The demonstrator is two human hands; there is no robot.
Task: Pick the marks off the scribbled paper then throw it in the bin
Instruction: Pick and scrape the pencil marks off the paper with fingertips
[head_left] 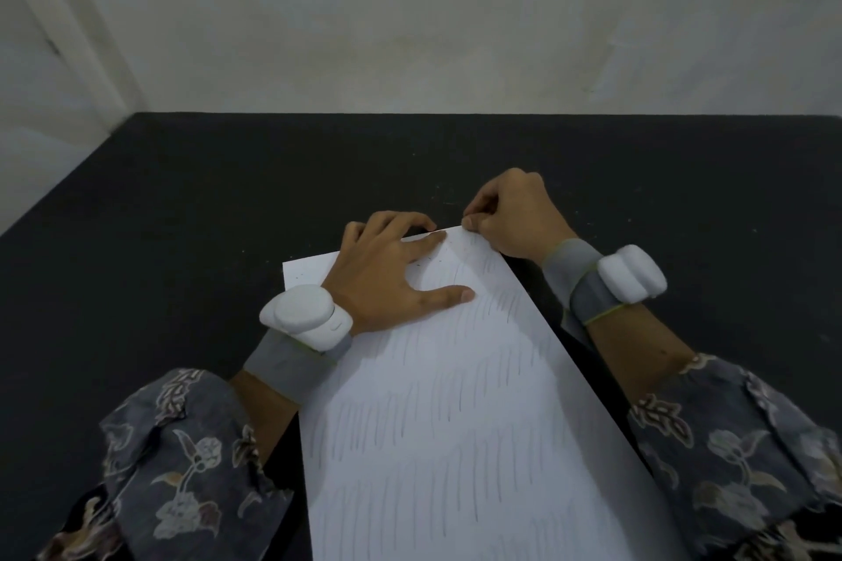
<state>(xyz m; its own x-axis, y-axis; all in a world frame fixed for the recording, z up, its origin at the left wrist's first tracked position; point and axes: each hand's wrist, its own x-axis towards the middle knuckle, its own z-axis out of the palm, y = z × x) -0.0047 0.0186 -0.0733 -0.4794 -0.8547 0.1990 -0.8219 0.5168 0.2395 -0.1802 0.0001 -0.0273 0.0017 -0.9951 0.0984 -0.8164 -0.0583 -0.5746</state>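
Note:
A white sheet of paper (455, 401) covered in rows of faint pencil strokes lies on the black table (182, 219), reaching from the near edge toward the middle. My left hand (392, 273) lies flat on the sheet's far part, fingers and thumb spread and pressing it down. My right hand (510, 214) sits at the paper's far right corner with fingers curled and fingertips pinched together at the edge; something small may be between them, but I cannot make it out. A few dark crumbs (428, 260) lie on the paper between the hands.
The table meets a pale wall (455, 36) at the back and drops off at its left edge. A white device is strapped to each wrist, the left one (305, 314) over the paper's left edge. No bin is in view.

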